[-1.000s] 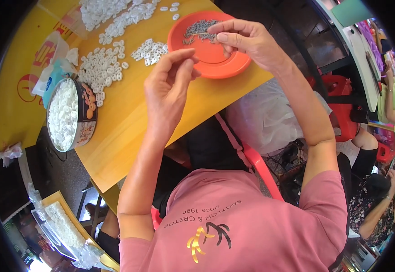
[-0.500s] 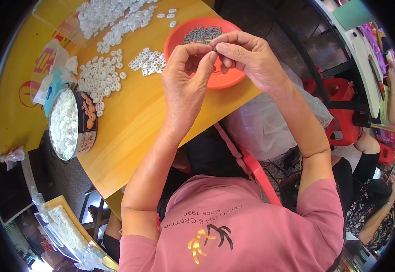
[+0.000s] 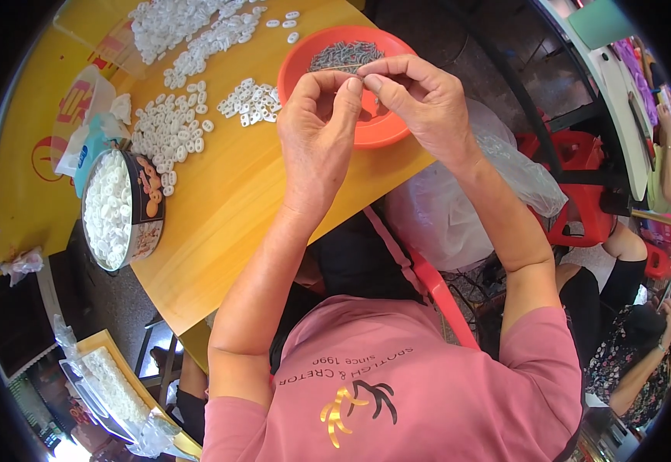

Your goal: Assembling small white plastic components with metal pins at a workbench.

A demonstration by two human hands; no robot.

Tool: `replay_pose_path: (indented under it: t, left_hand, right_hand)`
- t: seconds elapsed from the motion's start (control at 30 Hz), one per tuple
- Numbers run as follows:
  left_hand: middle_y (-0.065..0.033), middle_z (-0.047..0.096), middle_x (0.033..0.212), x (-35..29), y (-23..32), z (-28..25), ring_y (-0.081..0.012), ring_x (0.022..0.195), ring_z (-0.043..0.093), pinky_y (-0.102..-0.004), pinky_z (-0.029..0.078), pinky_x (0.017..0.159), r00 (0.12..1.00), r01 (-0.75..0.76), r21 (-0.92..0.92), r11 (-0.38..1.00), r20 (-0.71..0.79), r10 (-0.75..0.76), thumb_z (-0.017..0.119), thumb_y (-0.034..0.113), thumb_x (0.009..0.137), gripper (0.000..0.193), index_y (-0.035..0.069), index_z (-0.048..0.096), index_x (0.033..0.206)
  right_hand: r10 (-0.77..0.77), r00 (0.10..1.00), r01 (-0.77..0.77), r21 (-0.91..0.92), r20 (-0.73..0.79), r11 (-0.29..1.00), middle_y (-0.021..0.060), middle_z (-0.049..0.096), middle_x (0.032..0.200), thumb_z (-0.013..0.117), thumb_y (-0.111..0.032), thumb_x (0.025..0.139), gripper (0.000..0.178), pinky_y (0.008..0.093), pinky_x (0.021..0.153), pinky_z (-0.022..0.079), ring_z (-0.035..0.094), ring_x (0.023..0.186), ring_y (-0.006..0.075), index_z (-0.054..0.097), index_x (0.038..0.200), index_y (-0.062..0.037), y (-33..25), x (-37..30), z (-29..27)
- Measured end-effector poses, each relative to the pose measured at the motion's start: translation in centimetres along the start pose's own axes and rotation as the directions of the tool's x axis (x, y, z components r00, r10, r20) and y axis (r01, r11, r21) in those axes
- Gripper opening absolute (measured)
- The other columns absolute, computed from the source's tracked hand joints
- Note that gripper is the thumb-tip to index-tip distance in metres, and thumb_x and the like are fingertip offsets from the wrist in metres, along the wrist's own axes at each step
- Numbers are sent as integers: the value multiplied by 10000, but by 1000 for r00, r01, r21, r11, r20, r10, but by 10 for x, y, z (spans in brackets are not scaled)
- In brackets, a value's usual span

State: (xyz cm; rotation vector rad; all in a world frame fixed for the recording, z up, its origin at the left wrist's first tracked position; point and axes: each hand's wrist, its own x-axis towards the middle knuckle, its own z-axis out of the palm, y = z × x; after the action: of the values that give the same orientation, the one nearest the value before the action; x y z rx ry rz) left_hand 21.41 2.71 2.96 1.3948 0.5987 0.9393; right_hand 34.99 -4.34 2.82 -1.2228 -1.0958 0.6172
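Both hands meet over the near part of an orange-red plastic bowl, fingertips almost touching. My left hand is closed in a pinch, thumb against index finger. Opposite it, my right hand pinches too, its thumb and index finger pointing left. A thin tan stick-like piece shows along the fingertips; which hand grips it I cannot tell. Whatever small thing sits between the fingers is mostly hidden. Behind the fingers, a heap of small grey screw-like pieces lies in the bowl.
Small white oval plastic pieces lie in several groups on the yellow wooden table. A round tin full of white pieces stands at the table's left edge. A clear plastic bag and a red stool are to the right.
My right hand has shifted slightly left and down, and its fingers have drawn a little closer to the left hand. The bowl has barely moved in view.
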Motion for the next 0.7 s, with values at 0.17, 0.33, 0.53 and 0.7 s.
replay_pose_path:
  t: [0.17, 0.33, 0.53, 0.7]
  left_hand:
    - [-59, 649, 815, 3, -12, 2, -95, 702, 636, -241, 516, 627, 997, -59, 94, 994, -41, 63, 630, 92, 937, 136, -42, 606, 936]
    - [-62, 647, 779, 2, -11, 1, -108, 651, 630, -246, 511, 610, 995, -87, 167, 982, -40, 95, 638, 102, 929, 145, -41, 615, 923]
    - [-77, 655, 787, 9, -3, -5, -119, 662, 644, -237, 516, 603, 956, 293, -191, 937, 32, -292, 627, 133, 946, 181, -47, 607, 943]
    - [-76, 659, 818, 3, -4, 3, -118, 680, 638, -236, 509, 615, 994, 103, -241, 965, -3, -107, 632, 124, 949, 168, -40, 615, 978]
  right_hand:
    - [0, 1000, -1, -81, -18, 997, 52, 695, 970, 641, -56, 920, 173, 216, 781, 535, 646, 878, 81, 665, 1072, 25, 5, -2, 0]
    - [-29, 1000, 30, -147, 9, 989, 39, 693, 941, 649, -32, 900, 174, 217, 727, 538, 645, 800, 71, 666, 1069, 6, 6, 1, -1]
    - [-352, 931, 358, -452, 100, 817, 20, 669, 899, 649, -14, 889, 210, 217, 690, 538, 636, 735, 67, 651, 1099, -15, -1, 5, 5]
    - [9, 995, -6, 31, -98, 1000, 41, 669, 928, 655, -70, 921, 205, 215, 762, 535, 630, 845, 75, 637, 1101, 24, 4, 3, 8]
